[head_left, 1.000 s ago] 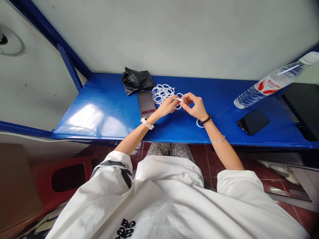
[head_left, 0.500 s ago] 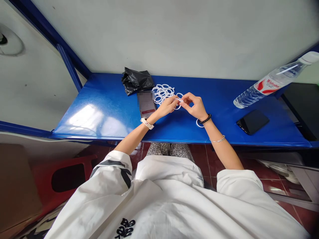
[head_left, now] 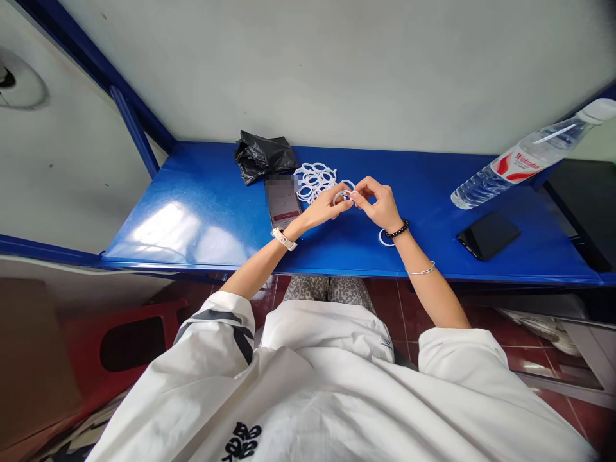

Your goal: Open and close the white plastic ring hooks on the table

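Both hands meet above the middle of the blue table, pinching white hair ties. In my left hand (head_left: pixel 323 206), a white hair tie (head_left: pixel 335 196) loops between thumb and fingers. My right hand (head_left: pixel 379 201) closes thumb and forefinger on the right side of the loops. Another white loop shows behind the fingertips; whether the two are joined cannot be made out. Just left of my hands lies a heap of several white hair ties (head_left: pixel 315 174), partly covered by my left hand. A single hair tie (head_left: pixel 380 239) rests on the table beside my right wrist.
A lit phone (head_left: pixel 283 204) lies left of the heap, with a crumpled black plastic bag (head_left: pixel 264 157) behind it. To the right are a clear water bottle (head_left: pixel 517 163) and a dark phone-like object (head_left: pixel 488 236). The blue table (head_left: pixel 231 212) backs onto a pale wall.
The hair tie at my left fingers has opened into a rounder loop. My right fingertips have shifted slightly up and right, and my left thumb reaches further right.
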`<state>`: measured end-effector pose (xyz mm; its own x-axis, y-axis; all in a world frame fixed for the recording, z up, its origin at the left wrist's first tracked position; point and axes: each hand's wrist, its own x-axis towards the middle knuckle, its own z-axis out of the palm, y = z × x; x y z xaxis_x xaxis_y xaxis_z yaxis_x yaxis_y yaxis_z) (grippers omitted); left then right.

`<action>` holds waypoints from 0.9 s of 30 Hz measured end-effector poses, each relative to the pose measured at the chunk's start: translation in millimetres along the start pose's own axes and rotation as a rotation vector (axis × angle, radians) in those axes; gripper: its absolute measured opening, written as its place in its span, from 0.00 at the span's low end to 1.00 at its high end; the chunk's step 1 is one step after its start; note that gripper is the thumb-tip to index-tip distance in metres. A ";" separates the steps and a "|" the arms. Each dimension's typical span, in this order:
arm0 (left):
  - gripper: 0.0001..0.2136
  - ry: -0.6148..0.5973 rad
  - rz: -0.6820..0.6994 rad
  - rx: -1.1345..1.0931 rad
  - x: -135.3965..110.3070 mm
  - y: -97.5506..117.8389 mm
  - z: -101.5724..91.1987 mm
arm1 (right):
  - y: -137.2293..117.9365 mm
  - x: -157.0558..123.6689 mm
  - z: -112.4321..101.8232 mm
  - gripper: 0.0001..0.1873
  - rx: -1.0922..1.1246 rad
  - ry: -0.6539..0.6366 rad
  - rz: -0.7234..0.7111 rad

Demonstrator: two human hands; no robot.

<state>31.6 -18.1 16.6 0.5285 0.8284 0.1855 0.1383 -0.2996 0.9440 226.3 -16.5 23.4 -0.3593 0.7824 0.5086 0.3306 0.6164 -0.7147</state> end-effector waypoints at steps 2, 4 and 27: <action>0.13 0.006 0.022 0.061 -0.5 -0.1 0.2 | 0.1 0.2 -0.4 0.23 -0.012 0.010 0.006; 0.13 0.019 0.020 0.103 -0.7 0.1 0.6 | 0.3 0.3 -0.5 0.22 -0.032 0.019 0.008; 0.14 0.096 0.068 0.092 2.5 -2.9 1.8 | 4.2 0.2 6.8 0.17 0.047 0.044 0.012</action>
<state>34.0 -16.0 13.9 0.4578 0.8445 0.2778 0.1833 -0.3955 0.9000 221.7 -14.3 17.2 -0.3169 0.7937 0.5193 0.2926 0.6026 -0.7424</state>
